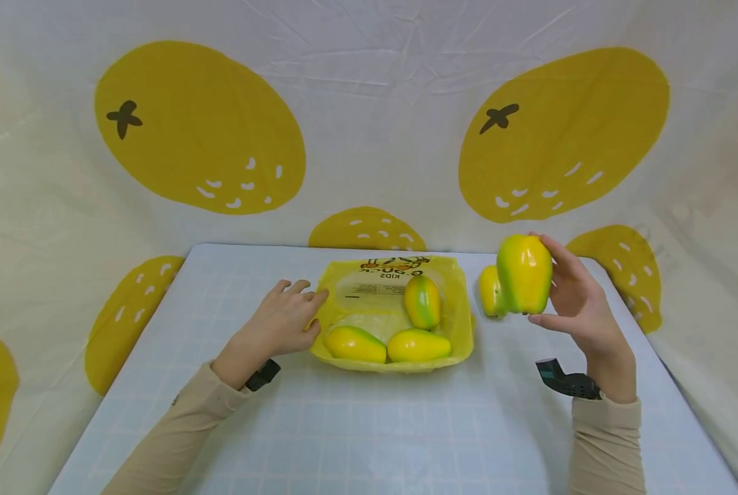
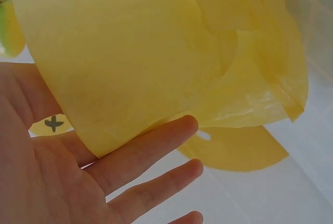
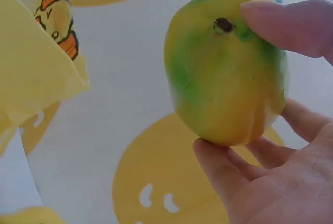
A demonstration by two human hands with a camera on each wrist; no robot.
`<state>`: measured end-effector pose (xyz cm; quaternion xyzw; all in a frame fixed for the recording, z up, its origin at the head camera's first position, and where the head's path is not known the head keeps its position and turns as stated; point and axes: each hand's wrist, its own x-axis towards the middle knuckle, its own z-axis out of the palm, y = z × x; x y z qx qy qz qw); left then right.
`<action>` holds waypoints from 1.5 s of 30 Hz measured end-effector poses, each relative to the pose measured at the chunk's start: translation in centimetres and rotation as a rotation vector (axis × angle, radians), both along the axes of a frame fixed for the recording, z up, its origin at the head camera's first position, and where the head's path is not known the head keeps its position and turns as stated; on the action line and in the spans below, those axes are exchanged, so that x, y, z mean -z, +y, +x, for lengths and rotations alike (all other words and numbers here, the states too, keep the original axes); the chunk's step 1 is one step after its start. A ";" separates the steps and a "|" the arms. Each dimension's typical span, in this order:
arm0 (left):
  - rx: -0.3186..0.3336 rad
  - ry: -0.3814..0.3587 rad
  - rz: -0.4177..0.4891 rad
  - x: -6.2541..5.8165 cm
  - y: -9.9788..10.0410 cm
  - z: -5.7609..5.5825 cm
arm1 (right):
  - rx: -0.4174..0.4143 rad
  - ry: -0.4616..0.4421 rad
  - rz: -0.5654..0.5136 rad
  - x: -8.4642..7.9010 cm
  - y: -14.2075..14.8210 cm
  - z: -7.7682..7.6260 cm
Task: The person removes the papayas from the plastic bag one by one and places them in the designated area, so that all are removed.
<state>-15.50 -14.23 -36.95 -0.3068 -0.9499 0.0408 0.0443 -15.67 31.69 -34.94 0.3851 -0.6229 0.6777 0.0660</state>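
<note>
My right hand [image 1: 582,299] holds a yellow-green papaya [image 1: 525,275] raised over the right of the table, thumb near its brown stem end [image 3: 223,25] and fingertips round the other side. A yellow plastic bag [image 1: 350,275] with a printed duck design lies spread wide in the middle. Inside it are three papayas: one upright at the right [image 1: 422,302], two along the front edge [image 1: 356,344]. Beside the bag's left edge is my left hand [image 1: 285,317], its fingers spread and loosely straight. In the left wrist view, those fingers [image 2: 151,148] lie against the bag's yellow side.
Another papaya [image 1: 491,292] lies on the table just right of the bag, partly behind the raised one. The pale checked table [image 1: 369,433] extends toward the front. Behind and at both sides hangs a white cloth [image 1: 381,137] printed with big yellow fruit.
</note>
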 end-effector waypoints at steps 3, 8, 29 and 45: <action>-0.002 0.003 -0.003 -0.1 0.0 0.1 | 0.024 -0.011 -0.023 0.3 0.6 -0.1; -0.002 0.008 -0.004 -0.2 -0.1 0.2 | 0.066 -0.042 -0.054 1.1 1.6 -0.4; 0.007 0.003 0.010 -0.1 0.0 0.2 | 0.168 -0.245 -0.212 6.8 4.7 -3.0; 0.013 0.008 0.003 0.1 -0.1 0.1 | 0.296 -0.445 -0.144 11.9 6.8 -4.6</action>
